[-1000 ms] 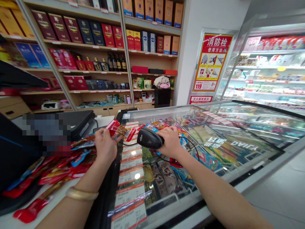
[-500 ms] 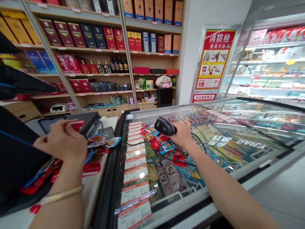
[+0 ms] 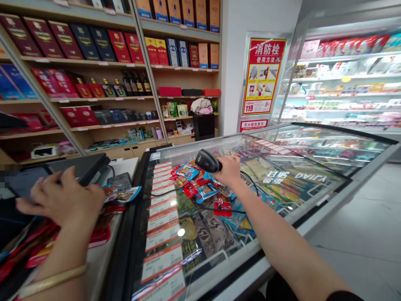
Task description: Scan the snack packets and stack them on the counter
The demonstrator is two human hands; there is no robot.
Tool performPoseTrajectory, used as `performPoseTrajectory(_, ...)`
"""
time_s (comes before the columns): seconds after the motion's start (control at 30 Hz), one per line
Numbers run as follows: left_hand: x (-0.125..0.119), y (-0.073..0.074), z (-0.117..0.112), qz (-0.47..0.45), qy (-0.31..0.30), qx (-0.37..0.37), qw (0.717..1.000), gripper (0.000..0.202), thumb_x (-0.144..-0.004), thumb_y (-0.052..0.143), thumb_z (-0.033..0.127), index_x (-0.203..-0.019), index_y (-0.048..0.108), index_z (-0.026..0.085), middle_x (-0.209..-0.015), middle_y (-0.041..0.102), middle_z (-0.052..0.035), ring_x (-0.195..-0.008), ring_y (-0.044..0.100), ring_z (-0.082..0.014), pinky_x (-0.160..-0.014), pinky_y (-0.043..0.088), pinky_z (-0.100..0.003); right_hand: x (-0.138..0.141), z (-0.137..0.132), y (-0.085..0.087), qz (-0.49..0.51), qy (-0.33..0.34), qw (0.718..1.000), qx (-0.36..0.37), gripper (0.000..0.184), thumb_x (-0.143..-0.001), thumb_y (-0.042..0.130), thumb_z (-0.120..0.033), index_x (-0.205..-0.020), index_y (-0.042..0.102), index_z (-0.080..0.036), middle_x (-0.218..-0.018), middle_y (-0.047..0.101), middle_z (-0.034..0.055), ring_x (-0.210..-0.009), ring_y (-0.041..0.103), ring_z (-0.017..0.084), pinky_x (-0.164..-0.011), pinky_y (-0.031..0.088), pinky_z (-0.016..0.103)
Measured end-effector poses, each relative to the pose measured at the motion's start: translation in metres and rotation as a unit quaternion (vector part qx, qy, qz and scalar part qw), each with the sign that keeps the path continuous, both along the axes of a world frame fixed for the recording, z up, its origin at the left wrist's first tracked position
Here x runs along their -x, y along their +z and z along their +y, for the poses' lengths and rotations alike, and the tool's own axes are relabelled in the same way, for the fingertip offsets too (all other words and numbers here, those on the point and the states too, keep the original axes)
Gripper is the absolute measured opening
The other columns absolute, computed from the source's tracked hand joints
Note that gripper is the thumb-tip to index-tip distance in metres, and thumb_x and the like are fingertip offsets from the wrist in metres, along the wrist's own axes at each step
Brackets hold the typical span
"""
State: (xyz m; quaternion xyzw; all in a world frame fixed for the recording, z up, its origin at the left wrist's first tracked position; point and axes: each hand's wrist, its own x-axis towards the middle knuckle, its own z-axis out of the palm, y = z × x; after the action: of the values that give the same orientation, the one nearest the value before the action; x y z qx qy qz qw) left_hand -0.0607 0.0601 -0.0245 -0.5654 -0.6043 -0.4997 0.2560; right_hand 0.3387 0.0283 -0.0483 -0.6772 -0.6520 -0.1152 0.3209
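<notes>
My right hand is wrapped round the handle of a black barcode scanner, held just above several small red and blue snack packets lying on the glass lid of a chest freezer. The scanner's black cable trails across the glass. My left hand hovers over the white counter at the left, fingers stretched out and holding nothing, above a heap of red snack packets. A gold bangle circles my left wrist.
A dark till screen and a small dark device stand on the counter. A row of price labels runs along the freezer's left edge. Wooden shelves of boxed goods line the back wall; an open chiller stands at the right.
My left hand carried a snack packet from beside the scanner over to the counter at the left and now holds nothing. My right hand with the scanner drew back over the packets on the glass.
</notes>
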Motion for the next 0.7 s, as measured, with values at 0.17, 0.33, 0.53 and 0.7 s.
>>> performPoseTrajectory(0.17, -0.063, -0.007, -0.005, 0.165, -0.173, -0.002, 0.971, 0.043, -0.085, 0.062, 0.037, -0.123, 0.067, 0.016, -0.13, 0.067, -0.0184, -0.131, 0.054, -0.0394, -0.109, 0.039, -0.063, 0.001, -0.001, 0.003, 0.007, 0.004, 1.0, 0.004, 0.029, -0.078, 0.069, -0.039, -0.103, 0.074, -0.025, -0.104, 0.078, 0.0079, -0.105, 0.061, 0.028, -0.095, 0.026, 0.041)
performPoseTrajectory(0.33, -0.109, -0.033, -0.012, 0.348, -0.375, 0.113, 0.852, 0.03, -0.089, 0.063, 0.036, -0.116, 0.074, 0.033, -0.139, 0.065, -0.0061, -0.133, 0.054, -0.0307, -0.114, 0.035, -0.054, 0.0, 0.0, 0.002, 0.01, 0.021, 1.0, 0.006, 0.03, -0.078, 0.069, -0.038, -0.104, 0.074, -0.025, -0.108, 0.078, 0.0059, -0.107, 0.061, 0.027, -0.094, 0.026, 0.041)
performPoseTrajectory(0.53, -0.126, -0.052, -0.021, 0.392, -0.446, 0.231, 0.771, 0.036, -0.088, 0.067, 0.039, -0.124, 0.073, 0.038, -0.161, 0.045, -0.0061, -0.146, 0.041, -0.0339, -0.118, 0.033, -0.057, -0.001, 0.0, 0.002, 0.015, 0.025, 1.0, -0.004, 0.028, -0.078, 0.069, -0.039, -0.101, 0.074, -0.025, -0.105, 0.079, 0.0048, -0.104, 0.063, 0.027, -0.093, 0.027, 0.042)
performPoseTrajectory(0.7, -0.129, -0.06, -0.02, 0.405, -0.428, 0.27, 0.761, 0.052, -0.09, 0.063, 0.046, -0.142, 0.061, 0.037, -0.165, 0.037, -0.0113, -0.152, 0.031, -0.0377, -0.119, 0.029, -0.063, 0.0, 0.0, 0.002, 0.011, 0.028, 1.0, -0.007, 0.025, -0.079, 0.068, -0.039, -0.1, 0.073, -0.025, -0.106, 0.079, 0.005, -0.104, 0.063, 0.027, -0.093, 0.027, 0.042)
